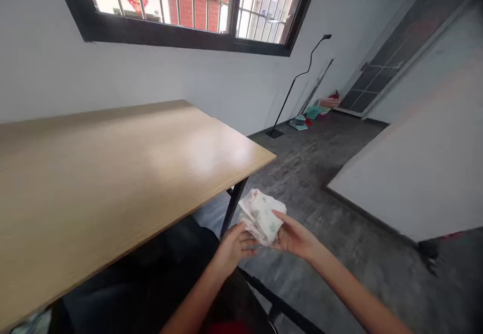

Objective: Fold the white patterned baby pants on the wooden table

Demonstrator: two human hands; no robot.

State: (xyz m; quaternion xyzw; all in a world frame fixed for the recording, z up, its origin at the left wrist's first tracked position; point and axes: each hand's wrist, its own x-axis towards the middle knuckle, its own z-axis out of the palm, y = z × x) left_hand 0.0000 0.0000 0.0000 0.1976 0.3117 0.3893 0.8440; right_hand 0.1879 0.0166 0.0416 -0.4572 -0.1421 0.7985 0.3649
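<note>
Right hand (296, 238) clamps cloth (262, 213), thumb on top; left hand (229, 251), fingers apart, likely steadies edge; table (151, 173) left of grip.

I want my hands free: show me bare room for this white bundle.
The tabletop is bare between the window wall and its near edge; likewise the floor between tabletop and right-hand wall. Crowded: the colourful pile beside the black stand.
</note>
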